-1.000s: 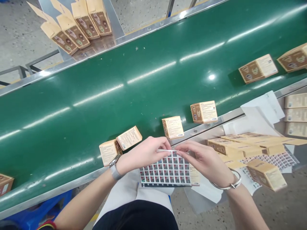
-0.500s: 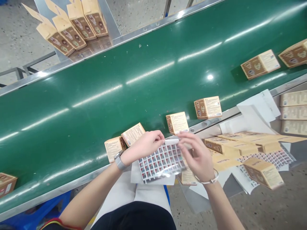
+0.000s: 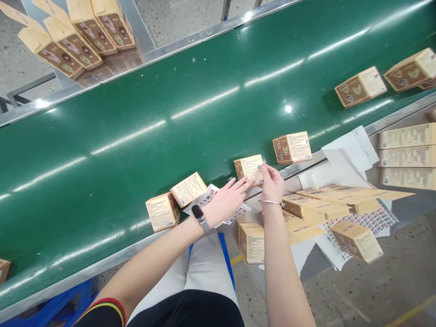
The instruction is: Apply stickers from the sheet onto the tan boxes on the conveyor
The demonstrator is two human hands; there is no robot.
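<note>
My right hand is closed in a pinch at the upper right corner of a tan and brown printed carton. A small sticker shows at its fingertips against the carton's face. My left hand has its fingers stretched out, their tips by the carton's lower edge. Beneath its palm lies a bent sheet of small printed stickers; its thumb is hidden, so any grip on the sheet cannot be seen. Two more cartons, a left one and a tilted one, sit left of this hand.
The green conveyor belt carries another carton to the right and several farther off. Beside my right arm, flat cartons, sticker sheets and white papers cover a side surface. Cartons with raised flaps stand across the belt.
My right hand has left the sticker sheet and moved up to the carton with a small sticker. My left hand has reached right, fingers straightened, and the sheet now lies bent under it.
</note>
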